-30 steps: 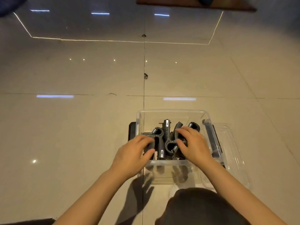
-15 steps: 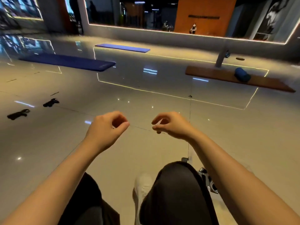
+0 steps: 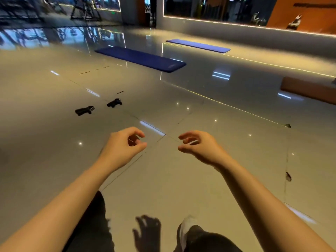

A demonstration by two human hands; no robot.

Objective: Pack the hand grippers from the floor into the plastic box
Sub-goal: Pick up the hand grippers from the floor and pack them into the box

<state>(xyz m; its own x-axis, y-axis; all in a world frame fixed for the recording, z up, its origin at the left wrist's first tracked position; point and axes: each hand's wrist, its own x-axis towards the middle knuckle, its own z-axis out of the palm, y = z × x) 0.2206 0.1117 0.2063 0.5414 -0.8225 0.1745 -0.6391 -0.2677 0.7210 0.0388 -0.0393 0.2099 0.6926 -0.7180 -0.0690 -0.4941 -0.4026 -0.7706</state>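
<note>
At the bottom edge, dark trouser legs (image 3: 91, 230) and a white shoe (image 3: 185, 228) show against the pale glossy floor (image 3: 54, 160), with the shadow of a hand (image 3: 147, 231) falling between them. Two bare forearms reach forward from the lower corners. The left hand (image 3: 123, 146) hangs above the floor with its fingers loosely curled toward the thumb, holding nothing. The right hand (image 3: 201, 148) hangs level with it, fingers also loosely bent and empty. The two hands are apart, with a gap of floor between them, and neither touches anything.

Beyond the left hand and off to the left, two black grippers lie on the floor near each other but not touching: one (image 3: 84, 110) nearer and further left, the other (image 3: 114, 102) a little farther and to its right. Both are well apart from the hands. The box is out of view.

Farther on, a blue mat (image 3: 141, 59) lies flat on the floor, and a second blue mat (image 3: 198, 45) lies beyond it to the right, near a low wall edged by a light strip (image 3: 236, 24). An orange-brown pad (image 3: 309, 90) sits at the right edge. At the far left stands dim gym gear (image 3: 85, 10), blurred, mirrored in the shiny floor, and an orange wall (image 3: 312, 13) fills the far right corner.
</note>
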